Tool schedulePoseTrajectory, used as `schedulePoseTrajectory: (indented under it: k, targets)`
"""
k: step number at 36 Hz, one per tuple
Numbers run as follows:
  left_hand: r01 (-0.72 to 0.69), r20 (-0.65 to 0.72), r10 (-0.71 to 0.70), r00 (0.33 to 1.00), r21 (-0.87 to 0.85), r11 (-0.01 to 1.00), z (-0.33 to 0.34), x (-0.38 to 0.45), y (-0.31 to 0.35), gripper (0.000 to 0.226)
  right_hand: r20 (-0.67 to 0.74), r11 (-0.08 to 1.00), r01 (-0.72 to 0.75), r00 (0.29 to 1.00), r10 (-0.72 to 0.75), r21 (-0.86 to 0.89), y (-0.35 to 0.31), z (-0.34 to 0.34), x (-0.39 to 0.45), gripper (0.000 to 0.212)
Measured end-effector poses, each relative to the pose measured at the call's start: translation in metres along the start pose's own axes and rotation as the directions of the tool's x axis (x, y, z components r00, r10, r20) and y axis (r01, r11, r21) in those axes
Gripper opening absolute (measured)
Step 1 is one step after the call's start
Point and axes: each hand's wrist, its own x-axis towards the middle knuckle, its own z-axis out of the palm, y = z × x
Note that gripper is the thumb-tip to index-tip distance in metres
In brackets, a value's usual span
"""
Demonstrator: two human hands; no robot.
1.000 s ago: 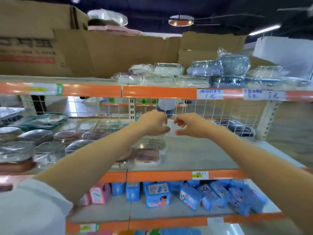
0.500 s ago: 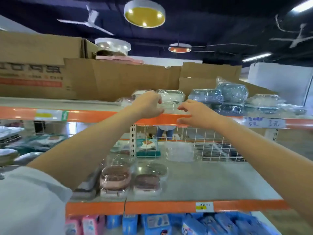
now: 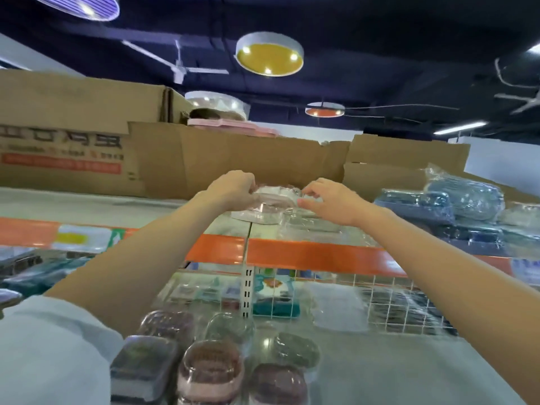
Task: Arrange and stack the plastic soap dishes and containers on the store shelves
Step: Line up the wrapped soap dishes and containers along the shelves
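ceiling: dark, round lamps (image 3: 269,55) lit, white fan (image 3: 178,67) | wall: pale | shelving: orange beams (image 3: 306,254), cardboard boxes (image 3: 233,162) behind the fingers

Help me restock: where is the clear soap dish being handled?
Head view: the clear soap dish sits mid upper shelf, between both hands, before the cardboard boxes.

At nine o'clock we see large dark characters, too blurred to read, on the cardboard box (image 3: 73,127), above a red band of illegible print. Shelf-edge labels (image 3: 79,238) show nothing we can read.
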Motion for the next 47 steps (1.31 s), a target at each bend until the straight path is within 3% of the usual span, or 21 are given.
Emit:
schedulePoseTrajectory:
  k: [3,9,14,17,26,35,47]
  targets:
    - [0.004,0.035,-0.005,0.999,0.019,1.000,0.001,0.013,-0.015,0.042,0.004,1.000,-0.014,1.000,0.014,0.028,-0.004,0.002,0.027,0.046]
    - [0.003,0.094,-0.008,0.996,0.059,0.998,0.009,0.046,-0.033,0.044,0.116,0.996,-0.030,0.992,0.040,-0.088,-0.007,0.014,0.079,0.052]
    - [-0.002,0.131,-0.007,0.991,0.068,0.998,0.021,0.071,-0.036,0.037,0.128,0.985,-0.040,0.990,0.062,-0.166,-0.008,0.020,0.112,0.033]
    - [-0.016,0.153,0.007,0.988,0.057,0.998,0.036,0.083,-0.039,0.038,0.153,0.981,-0.053,0.985,0.082,-0.185,-0.008,0.026,0.125,0.049]
    - [-0.073,0.252,0.077,0.965,-0.024,0.997,0.062,0.091,-0.056,0.052,0.120,0.941,-0.148,0.974,0.192,-0.304,-0.006,0.064,0.143,0.069]
    - [-0.078,0.336,0.049,0.940,0.075,0.994,0.056,0.084,-0.054,0.056,0.089,0.948,-0.194,0.971,0.222,-0.252,-0.001,0.062,0.143,0.065]
    - [-0.059,0.390,0.058,0.919,-0.011,0.998,0.049,0.066,-0.051,0.076,0.209,0.969,-0.246,0.949,0.237,0.016,0.000,0.058,0.141,0.087]
